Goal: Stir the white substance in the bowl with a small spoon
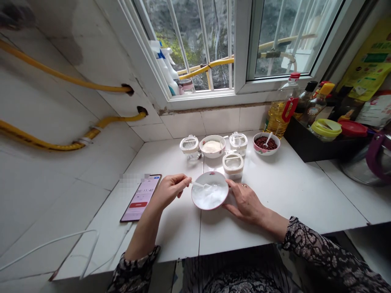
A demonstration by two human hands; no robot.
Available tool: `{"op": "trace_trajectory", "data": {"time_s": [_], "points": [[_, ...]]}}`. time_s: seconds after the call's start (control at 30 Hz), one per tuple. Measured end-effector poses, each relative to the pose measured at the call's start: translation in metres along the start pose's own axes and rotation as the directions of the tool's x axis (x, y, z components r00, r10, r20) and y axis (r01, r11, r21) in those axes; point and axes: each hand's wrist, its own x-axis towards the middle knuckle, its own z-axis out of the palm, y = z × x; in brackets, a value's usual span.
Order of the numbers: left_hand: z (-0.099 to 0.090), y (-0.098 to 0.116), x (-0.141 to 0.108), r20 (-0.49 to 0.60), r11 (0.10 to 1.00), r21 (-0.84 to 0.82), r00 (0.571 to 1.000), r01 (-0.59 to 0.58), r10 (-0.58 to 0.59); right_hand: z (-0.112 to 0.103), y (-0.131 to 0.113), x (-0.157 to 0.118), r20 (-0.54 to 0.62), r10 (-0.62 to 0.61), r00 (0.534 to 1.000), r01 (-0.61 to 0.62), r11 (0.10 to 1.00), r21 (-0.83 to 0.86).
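Observation:
My left hand (174, 189) pinches the handle of a small white spoon (198, 184), whose end dips into a white bowl (210, 176). White powdery or grainy stuff (210, 197) lies in this bowl, which is tilted toward me. With fingers and thumb around its right rim, my right hand (244, 200) holds the bowl. Just behind it stands a small clear jar (233, 167) with a white lid. Farther back are two similar jars, one on the left (190, 145) and one on the right (238, 142), beside a bowl of pale grains (213, 147).
A bowl of dark red beans (265, 143) with a white spoon is at the back right, near an oil bottle (279, 110). A black box (301, 142) holds bottles and tubs. On the left lies a phone (141, 199) with a cable.

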Motion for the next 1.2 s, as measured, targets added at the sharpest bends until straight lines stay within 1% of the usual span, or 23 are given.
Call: {"op": "trace_trajectory", "data": {"time_s": [0.13, 0.23, 0.37, 0.43, 0.47, 0.53, 0.57, 0.63, 0.67, 0.7, 0.73, 0.77, 0.8, 0.83, 0.9, 0.97, 1.0, 1.07, 1.13, 1.2], "points": [[0.001, -0.005, 0.001, 0.006, 0.997, -0.083, 1.0, 0.0, 0.0, 0.0, 0.0, 0.0, 0.002, 0.006, 1.0, -0.006, 1.0, -0.001], [0.0, -0.004, 0.003, -0.015, 0.988, -0.15, 1.0, -0.016, 0.014, 0.0, 0.0, 0.0, 0.003, -0.001, 1.0, 0.001, 1.0, -0.001], [-0.002, 0.01, 0.013, -0.098, 0.97, -0.233, 0.994, -0.073, 0.051, 0.0, 0.0, 0.0, -0.009, 0.0, 1.0, -0.001, 1.0, -0.011], [0.0, 0.022, 0.02, -0.146, 0.959, -0.25, 0.984, -0.134, 0.099, 0.0, 0.0, 0.0, -0.013, -0.001, 1.0, 0.0, 1.0, -0.013], [0.002, 0.028, 0.023, -0.184, 0.95, -0.252, 0.973, -0.185, 0.14, -0.001, 0.0, 0.0, -0.012, -0.002, 1.0, 0.002, 1.0, -0.013], [0.01, 0.04, 0.028, -0.269, 0.933, -0.212, 0.935, -0.29, 0.23, -0.001, 0.0, 0.0, -0.013, -0.009, 1.0, 0.009, 1.0, -0.014], [0.015, 0.045, 0.03, -0.32, 0.924, -0.174, 0.906, -0.342, 0.275, -0.001, 0.0, 0.0, -0.015, -0.012, 1.0, 0.011, 1.0, -0.016], [0.03, 0.052, 0.031, -0.417, 0.895, -0.035, 0.82, -0.445, 0.391, 0.0, 0.0, 0.0, -0.02, -0.017, 1.0, 0.017, 1.0, -0.023], [0.038, 0.054, 0.031, -0.424, 0.869, 0.072, 0.773, -0.49, 0.471, 0.001, 0.001, 0.0, -0.021, -0.018, 1.0, 0.018, 0.999, -0.026], [0.045, 0.054, 0.031, -0.4, 0.825, 0.191, 0.725, -0.532, 0.561, 0.001, 0.001, 0.0, -0.02, -0.016, 1.0, 0.015, 0.999, -0.029], [0.052, 0.054, 0.031, -0.352, 0.771, 0.296, 0.686, -0.563, 0.637, 0.001, 0.001, 0.0, -0.017, -0.011, 1.0, 0.011, 0.999, -0.03], [0.058, 0.053, 0.031, -0.306, 0.724, 0.377, 0.66, -0.578, 0.686, 0.001, 0.0, 0.0, -0.013, -0.007, 1.0, 0.007, 1.0, -0.031], [0.061, 0.052, 0.031, -0.282, 0.692, 0.429, 0.642, -0.58, 0.713, 0.001, 0.0, 0.0, -0.008, -0.005, 1.0, 0.004, 1.0, -0.031], [0.062, 0.051, 0.03, -0.289, 0.684, 0.449, 0.631, -0.575, 0.72, 0.001, 0.0, 0.0, -0.005, -0.003, 1.0, 0.003, 1.0, -0.031], [0.058, 0.049, 0.028, -0.333, 0.713, 0.413, 0.635, -0.566, 0.697, 0.0, -0.001, 0.0, 0.001, -0.005, 1.0, 0.005, 1.0, -0.029], [0.047, 0.047, 0.023, -0.386, 0.776, 0.317, 0.674, -0.545, 0.63, -0.001, -0.002, 0.0, 0.002, -0.003, 1.0, 0.004, 1.0, -0.022], [0.04, 0.046, 0.02, -0.406, 0.81, 0.264, 0.701, -0.524, 0.586, -0.001, -0.002, 0.001, 0.001, -0.001, 1.0, 0.001, 1.0, -0.017], [0.025, 0.041, 0.012, -0.392, 0.863, 0.181, 0.771, -0.471, 0.502, -0.002, -0.002, 0.001, -0.002, 0.002, 1.0, -0.002, 1.0, -0.008], [0.012, 0.033, 0.003, -0.313, 0.915, 0.132, 0.86, -0.382, 0.404, -0.002, -0.002, 0.001, -0.002, -0.002, 1.0, 0.002, 1.0, -0.004], [0.004, 0.024, -0.003, -0.243, 0.951, 0.11, 0.92, -0.29, 0.308, -0.001, -0.001, 0.001, -0.002, -0.005, 1.0, 0.005, 1.0, -0.008]]}}
